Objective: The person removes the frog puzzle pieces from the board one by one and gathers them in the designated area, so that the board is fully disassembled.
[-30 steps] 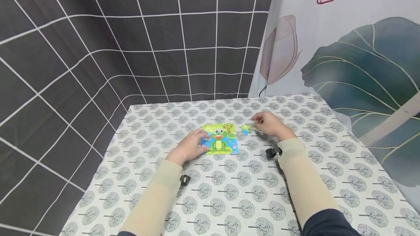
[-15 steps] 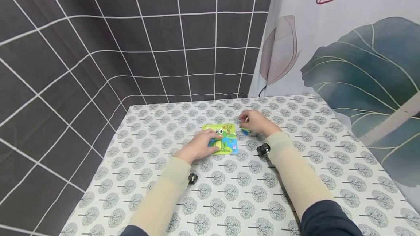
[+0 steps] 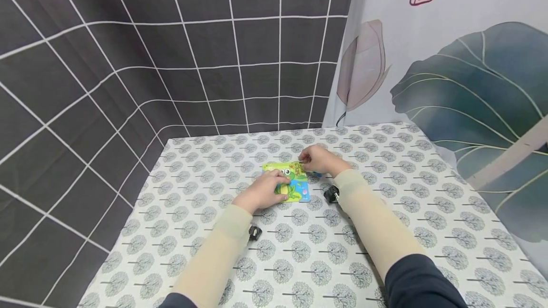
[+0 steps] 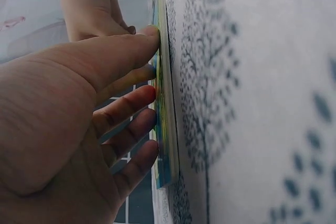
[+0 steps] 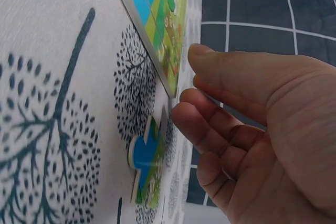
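Note:
A frog jigsaw puzzle (image 3: 300, 189), green, yellow and blue, lies flat on the cloth in the head view. My left hand (image 3: 263, 191) rests over its left part, thumb and spread fingertips touching its face, as the left wrist view also shows. Above the puzzle's far right corner is my right hand (image 3: 322, 160), its fingers loosely bent. In the right wrist view no piece shows between its thumb and fingers. A loose puzzle piece (image 5: 147, 158), blue and green, lies on the cloth just off that corner, below the right hand, apart from the puzzle.
The table is covered by a white cloth (image 3: 274, 255) printed with grey trees. Behind it hangs a dark curtain (image 3: 205, 42) with white grid lines. A pale curtain (image 3: 385, 8) with leaf prints hangs at the right. Each wrist wears a small black camera.
My right hand has moved left from beside the loose piece to the puzzle's far right corner. My left hand has slid right, further over the frog picture.

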`<act>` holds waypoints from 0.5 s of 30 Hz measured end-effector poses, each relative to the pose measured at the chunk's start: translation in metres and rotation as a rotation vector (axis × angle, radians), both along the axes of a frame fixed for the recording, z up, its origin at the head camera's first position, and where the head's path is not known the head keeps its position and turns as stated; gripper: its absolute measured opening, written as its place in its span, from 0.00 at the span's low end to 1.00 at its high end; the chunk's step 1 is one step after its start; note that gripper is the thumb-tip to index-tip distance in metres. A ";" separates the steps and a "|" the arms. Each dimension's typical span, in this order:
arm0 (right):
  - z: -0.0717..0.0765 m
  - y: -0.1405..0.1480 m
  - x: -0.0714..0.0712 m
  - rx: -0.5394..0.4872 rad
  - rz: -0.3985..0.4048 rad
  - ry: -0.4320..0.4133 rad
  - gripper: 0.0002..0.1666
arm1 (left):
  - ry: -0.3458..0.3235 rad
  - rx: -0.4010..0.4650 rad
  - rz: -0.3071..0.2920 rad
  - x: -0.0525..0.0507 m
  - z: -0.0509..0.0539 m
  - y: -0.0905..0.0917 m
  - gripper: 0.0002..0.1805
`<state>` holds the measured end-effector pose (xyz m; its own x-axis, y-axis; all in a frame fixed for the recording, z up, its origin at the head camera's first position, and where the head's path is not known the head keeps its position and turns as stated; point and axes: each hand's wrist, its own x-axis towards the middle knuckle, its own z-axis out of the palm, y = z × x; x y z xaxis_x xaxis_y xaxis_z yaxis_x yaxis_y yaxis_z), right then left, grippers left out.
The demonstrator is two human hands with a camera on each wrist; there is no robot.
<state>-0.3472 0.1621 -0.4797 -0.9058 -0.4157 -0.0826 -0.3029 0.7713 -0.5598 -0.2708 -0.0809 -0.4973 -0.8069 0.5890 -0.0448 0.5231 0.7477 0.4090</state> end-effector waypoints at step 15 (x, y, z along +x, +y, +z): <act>-0.001 -0.011 -0.005 0.089 0.047 -0.023 0.14 | 0.020 -0.050 -0.016 0.002 0.002 0.002 0.33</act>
